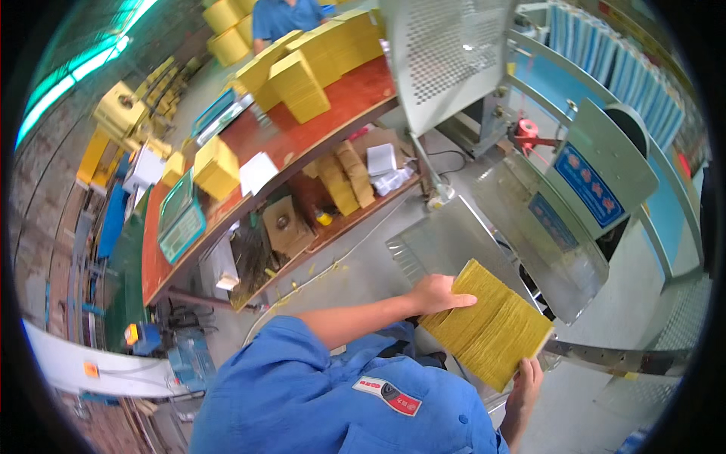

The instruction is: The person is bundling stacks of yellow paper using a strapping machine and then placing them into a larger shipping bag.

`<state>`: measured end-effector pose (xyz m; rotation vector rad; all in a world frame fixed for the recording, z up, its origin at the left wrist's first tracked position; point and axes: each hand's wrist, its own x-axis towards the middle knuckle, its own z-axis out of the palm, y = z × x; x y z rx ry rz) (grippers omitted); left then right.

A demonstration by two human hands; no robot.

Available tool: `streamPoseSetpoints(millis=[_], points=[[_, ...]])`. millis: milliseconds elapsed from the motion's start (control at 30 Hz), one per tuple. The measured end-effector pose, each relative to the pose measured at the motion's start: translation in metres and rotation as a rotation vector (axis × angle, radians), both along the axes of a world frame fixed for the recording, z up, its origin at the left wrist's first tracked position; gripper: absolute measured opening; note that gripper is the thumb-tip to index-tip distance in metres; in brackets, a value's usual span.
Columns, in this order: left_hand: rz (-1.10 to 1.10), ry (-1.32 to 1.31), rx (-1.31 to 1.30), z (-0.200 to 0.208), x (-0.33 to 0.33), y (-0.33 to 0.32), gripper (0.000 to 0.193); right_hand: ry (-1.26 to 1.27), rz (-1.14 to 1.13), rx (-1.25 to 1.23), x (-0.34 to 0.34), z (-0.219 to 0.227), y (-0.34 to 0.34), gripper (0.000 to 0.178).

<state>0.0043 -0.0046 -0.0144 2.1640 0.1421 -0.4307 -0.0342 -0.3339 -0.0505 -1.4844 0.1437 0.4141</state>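
A thick stack of yellow paper sheets (488, 325) is held between my two hands in front of my chest, its layered edges facing up. My left hand (439, 295) grips the stack's upper left side, with the thumb lying over the top. At the opposite lower right corner, my right hand (523, 382) has its fingers on the edge, and its palm side is partly hidden. Beyond the stack lies a metal tray (435, 238) of the machine, close to my left hand.
A grey machine with a perforated guard (450, 57) stands ahead. On the left, a red-topped table (283, 144) bears yellow paper stacks (299, 87) and a green-edged scale (181, 219). A person in blue (286, 19) is behind it. A metal bar (612, 356) juts out at right.
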Motion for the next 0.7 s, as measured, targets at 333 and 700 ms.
streamPoseSetpoints(millis=[333,700], points=[[0.089,0.231,-0.134,-0.064,-0.023,0.038,0.087,0.176,-0.119,0.164,-0.027,-0.034,0.022,0.042],[0.074,-0.138,-0.324,-0.112,-0.025,0.041,0.032,0.302,-0.511,0.26,-0.035,-0.131,-0.017,0.056]])
